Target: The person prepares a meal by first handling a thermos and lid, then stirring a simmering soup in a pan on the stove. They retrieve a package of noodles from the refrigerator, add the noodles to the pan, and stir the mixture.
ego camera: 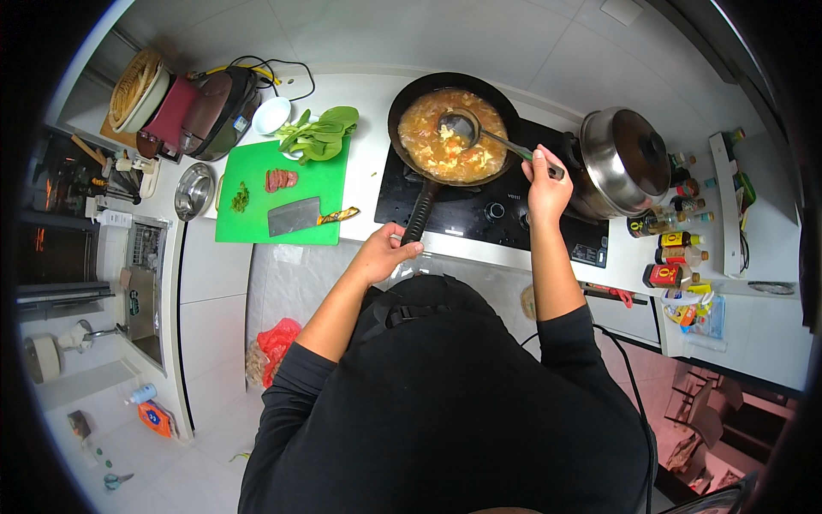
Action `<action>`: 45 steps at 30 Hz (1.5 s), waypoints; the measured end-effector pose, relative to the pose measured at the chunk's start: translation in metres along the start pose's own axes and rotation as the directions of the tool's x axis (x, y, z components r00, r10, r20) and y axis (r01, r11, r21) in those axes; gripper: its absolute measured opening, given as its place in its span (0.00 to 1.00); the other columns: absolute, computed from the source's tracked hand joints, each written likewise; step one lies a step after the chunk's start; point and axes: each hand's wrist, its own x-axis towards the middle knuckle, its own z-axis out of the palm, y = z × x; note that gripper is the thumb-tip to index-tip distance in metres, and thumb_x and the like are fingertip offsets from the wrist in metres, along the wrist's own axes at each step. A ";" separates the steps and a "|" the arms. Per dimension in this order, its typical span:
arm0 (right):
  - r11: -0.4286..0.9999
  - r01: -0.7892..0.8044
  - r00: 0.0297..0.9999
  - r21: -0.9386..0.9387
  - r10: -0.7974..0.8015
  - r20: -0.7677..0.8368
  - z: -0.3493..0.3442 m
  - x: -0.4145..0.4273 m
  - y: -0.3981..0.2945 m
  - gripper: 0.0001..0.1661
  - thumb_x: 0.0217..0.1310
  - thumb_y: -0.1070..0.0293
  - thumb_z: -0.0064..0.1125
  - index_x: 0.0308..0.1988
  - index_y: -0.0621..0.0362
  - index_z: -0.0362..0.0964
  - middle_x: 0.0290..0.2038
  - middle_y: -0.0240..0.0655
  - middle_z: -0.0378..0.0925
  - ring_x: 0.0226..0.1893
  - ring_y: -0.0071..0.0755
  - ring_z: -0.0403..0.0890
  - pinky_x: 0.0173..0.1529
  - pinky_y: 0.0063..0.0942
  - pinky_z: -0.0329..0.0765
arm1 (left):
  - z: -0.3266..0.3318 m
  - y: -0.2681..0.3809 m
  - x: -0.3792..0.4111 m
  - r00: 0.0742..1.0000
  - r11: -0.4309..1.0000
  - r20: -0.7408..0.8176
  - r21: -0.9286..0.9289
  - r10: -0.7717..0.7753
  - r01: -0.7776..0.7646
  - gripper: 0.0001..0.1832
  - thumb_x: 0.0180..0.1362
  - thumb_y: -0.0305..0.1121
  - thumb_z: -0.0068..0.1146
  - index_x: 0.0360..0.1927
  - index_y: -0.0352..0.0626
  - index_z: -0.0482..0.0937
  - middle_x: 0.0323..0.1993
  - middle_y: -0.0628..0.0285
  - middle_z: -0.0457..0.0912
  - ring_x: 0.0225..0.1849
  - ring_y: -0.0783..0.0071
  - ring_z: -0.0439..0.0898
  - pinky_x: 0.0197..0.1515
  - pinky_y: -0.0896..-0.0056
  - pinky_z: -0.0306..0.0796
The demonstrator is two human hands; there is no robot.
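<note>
My left hand (385, 254) grips the end of the ribbed black handle of a wok (431, 182) on the black cooktop (472, 215). In the wok is an orange-brown soup (427, 141) with yellow bits like cooked egg. My right hand (547, 189) holds the handle of a metal ladle (463, 123), whose bowl rests in the soup. To the left, a green cutting board (247, 167) bears a cleaver (295, 217), sliced reddish meat (280, 180), chopped greens (240, 198) and leafy bok choy (327, 132) over a small white bowl.
A lidded steel pot (603, 164) stands right of the wok, beside several sauce bottles (671, 257). A metal bowl (194, 191) sits left of the board, a white bowl (271, 115) behind it. Farther left are a dark appliance (221, 115) and a sink (149, 289).
</note>
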 end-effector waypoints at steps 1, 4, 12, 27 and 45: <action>0.986 0.111 0.993 -0.125 -0.104 0.059 -0.003 -0.003 -0.001 0.15 0.67 0.67 0.67 0.49 0.65 0.82 0.44 0.39 0.83 0.41 0.30 0.85 0.46 0.27 0.85 | 0.000 0.002 -0.001 1.000 1.000 -0.001 0.000 0.003 -0.003 0.18 0.62 0.37 0.71 0.46 0.41 0.74 0.32 0.63 0.87 0.36 0.80 0.83 0.47 0.73 0.74; 0.749 0.536 0.841 -0.390 -0.434 0.321 -0.009 -0.018 -0.007 0.09 0.62 0.70 0.70 0.43 0.59 0.86 0.45 0.40 0.85 0.46 0.34 0.86 0.50 0.28 0.81 | 0.001 0.000 -0.001 1.000 1.000 -0.012 -0.015 0.001 -0.001 0.18 0.62 0.37 0.71 0.46 0.41 0.74 0.32 0.63 0.87 0.36 0.79 0.83 0.48 0.74 0.74; 0.393 0.866 0.485 -0.310 -0.505 0.714 -0.028 -0.055 0.024 0.23 0.47 0.77 0.75 0.46 0.49 0.84 0.48 0.35 0.84 0.55 0.44 0.83 0.55 0.36 0.83 | 0.005 -0.004 -0.003 0.996 0.995 -0.055 -0.072 0.066 -0.070 0.21 0.60 0.42 0.72 0.45 0.40 0.74 0.30 0.63 0.85 0.32 0.81 0.80 0.37 0.76 0.71; 0.458 0.490 0.867 -0.742 -0.163 0.472 -0.118 -0.148 0.041 0.40 0.51 0.78 0.59 0.66 0.47 0.70 0.64 0.39 0.69 0.67 0.51 0.67 0.69 0.47 0.67 | 0.028 -0.040 -0.001 0.905 0.926 -0.262 -0.085 0.335 -0.368 0.16 0.71 0.36 0.58 0.52 0.34 0.73 0.34 0.62 0.82 0.35 0.79 0.79 0.42 0.75 0.73; 0.124 -0.988 0.135 -0.092 0.399 -0.907 -0.747 -0.484 0.133 0.37 0.60 0.56 0.63 0.64 0.63 0.68 0.55 0.54 0.78 0.56 0.56 0.79 0.60 0.47 0.76 | 0.370 -0.165 0.070 0.825 0.685 0.517 0.687 -0.227 -0.242 0.23 0.65 0.46 0.62 0.50 0.34 0.80 0.43 0.50 0.87 0.48 0.61 0.84 0.53 0.63 0.76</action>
